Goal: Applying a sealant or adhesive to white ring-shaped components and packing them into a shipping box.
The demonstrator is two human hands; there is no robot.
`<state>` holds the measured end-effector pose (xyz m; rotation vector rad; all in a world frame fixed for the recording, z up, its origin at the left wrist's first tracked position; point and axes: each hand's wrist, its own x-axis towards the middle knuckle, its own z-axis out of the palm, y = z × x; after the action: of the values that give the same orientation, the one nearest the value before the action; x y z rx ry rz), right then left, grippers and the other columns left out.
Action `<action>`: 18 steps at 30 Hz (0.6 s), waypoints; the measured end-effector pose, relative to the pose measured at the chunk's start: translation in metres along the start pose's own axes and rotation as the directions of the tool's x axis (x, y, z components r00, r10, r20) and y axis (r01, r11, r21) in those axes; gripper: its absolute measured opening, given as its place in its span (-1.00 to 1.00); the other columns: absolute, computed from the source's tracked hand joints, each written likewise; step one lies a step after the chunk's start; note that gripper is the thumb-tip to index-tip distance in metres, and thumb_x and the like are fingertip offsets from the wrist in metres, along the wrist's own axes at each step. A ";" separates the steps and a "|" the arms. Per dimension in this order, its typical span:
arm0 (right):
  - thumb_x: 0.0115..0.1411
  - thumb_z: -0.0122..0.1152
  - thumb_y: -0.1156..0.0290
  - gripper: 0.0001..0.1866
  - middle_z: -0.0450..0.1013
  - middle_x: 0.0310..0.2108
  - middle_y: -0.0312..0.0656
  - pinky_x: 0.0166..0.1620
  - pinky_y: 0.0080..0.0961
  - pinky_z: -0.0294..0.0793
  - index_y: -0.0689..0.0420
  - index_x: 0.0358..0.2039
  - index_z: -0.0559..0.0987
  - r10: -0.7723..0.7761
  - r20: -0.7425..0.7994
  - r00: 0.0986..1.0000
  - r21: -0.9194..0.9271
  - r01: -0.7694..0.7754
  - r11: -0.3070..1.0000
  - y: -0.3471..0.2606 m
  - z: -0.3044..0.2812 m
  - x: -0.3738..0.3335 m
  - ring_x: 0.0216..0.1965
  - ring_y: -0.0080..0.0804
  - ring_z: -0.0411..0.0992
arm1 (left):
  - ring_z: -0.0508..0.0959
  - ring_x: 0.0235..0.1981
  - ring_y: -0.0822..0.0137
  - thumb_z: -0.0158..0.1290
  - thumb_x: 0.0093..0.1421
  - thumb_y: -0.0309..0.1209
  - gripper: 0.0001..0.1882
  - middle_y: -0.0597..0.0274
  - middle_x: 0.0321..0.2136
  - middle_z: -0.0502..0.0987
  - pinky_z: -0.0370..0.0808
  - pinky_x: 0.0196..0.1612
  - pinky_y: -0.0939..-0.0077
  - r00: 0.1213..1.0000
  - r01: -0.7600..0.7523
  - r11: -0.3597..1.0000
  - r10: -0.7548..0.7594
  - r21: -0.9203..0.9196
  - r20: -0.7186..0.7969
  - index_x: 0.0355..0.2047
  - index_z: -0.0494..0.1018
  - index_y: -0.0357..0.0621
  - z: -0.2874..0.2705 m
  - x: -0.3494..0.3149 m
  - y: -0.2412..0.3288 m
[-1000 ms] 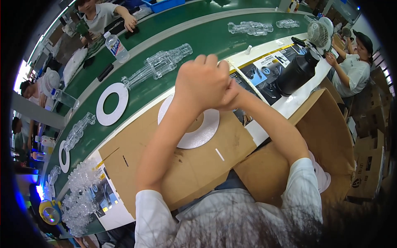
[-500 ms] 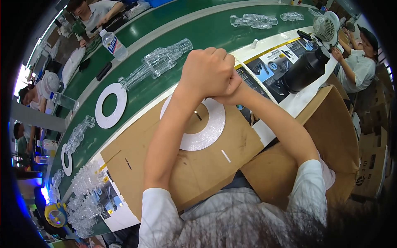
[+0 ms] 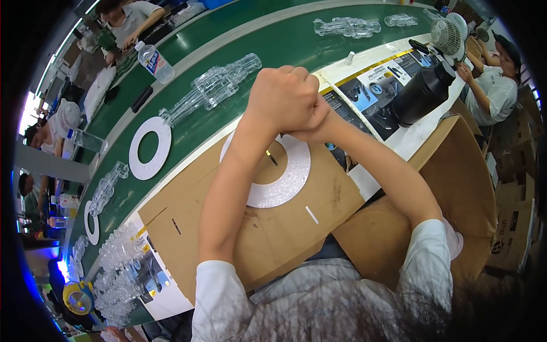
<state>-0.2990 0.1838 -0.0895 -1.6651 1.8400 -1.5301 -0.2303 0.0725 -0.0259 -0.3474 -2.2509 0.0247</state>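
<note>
Pressing together, the left hand point(image 3: 284, 98) and the right hand point(image 3: 313, 134) are held above a white ring point(image 3: 279, 195). The left hand is curled into a fist, knuckles uppermost. The right hand is largely covered by it, so its closure cannot be told, nor whether anything is gripped between them. Just below the hands, the ring is seen lying flat: broad, with a round hole, its white face finely speckled and glossy where light is caught. Its upper part is hidden by the hands, and its left side is crossed by the left forearm point(image 3: 228, 188). It is laid on brown cardboard point(image 3: 279, 239), marked by dark smudges and narrow slits. To the right of the hands, a black bottle point(image 3: 421, 97) is placed beside dark printed sheets point(image 3: 370, 94). Beyond the hands to the left, a clear moulded piece point(image 3: 216, 86) is set on a green surface point(image 3: 285, 44), its narrow end appearing to meet a second white ring point(image 3: 146, 172). Farther off to the right, a fan point(image 3: 446, 39) is seen near a seated person point(image 3: 494, 88).
</note>
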 end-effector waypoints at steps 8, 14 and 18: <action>-0.04 0.37 0.45 -0.76 0.59 -0.31 -0.15 -0.21 -0.48 0.53 0.17 -0.32 0.59 -0.028 -0.011 1.000 0.054 0.029 0.998 0.000 -0.010 0.008 -0.22 -0.30 0.57 | 0.37 -0.72 0.30 0.12 -0.20 -0.26 -0.72 0.28 -0.76 0.30 0.29 -0.69 0.45 0.994 -0.064 0.998 0.066 0.023 -0.087 -0.81 0.27 -0.07 -0.001 0.008 0.004; -0.03 0.29 0.45 -0.80 0.57 -0.36 -0.07 -0.25 -0.46 0.52 0.20 -0.35 0.57 0.116 0.107 0.987 -0.125 -0.102 0.987 -0.006 -0.022 0.010 -0.26 -0.20 0.57 | 0.35 -0.73 0.32 0.13 -0.26 -0.25 -0.71 0.28 -0.76 0.27 0.26 -0.70 0.46 0.985 -0.049 0.999 0.052 0.024 -0.162 -0.82 0.24 -0.06 0.004 0.008 0.003; -0.03 0.29 0.45 -0.80 0.58 -0.37 -0.07 -0.27 -0.45 0.52 0.21 -0.35 0.56 0.101 0.076 0.992 -0.093 -0.093 0.991 0.000 -0.022 0.008 -0.27 -0.22 0.57 | 0.34 -0.74 0.32 0.13 -0.27 -0.25 -0.71 0.28 -0.77 0.26 0.25 -0.71 0.47 0.983 -0.036 0.999 0.042 0.034 -0.177 -0.83 0.24 -0.05 0.008 0.008 0.003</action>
<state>-0.3178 0.1882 -0.0769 -1.6241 1.9432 -1.3408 -0.2409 0.0781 -0.0254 -0.3632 -2.0651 0.0466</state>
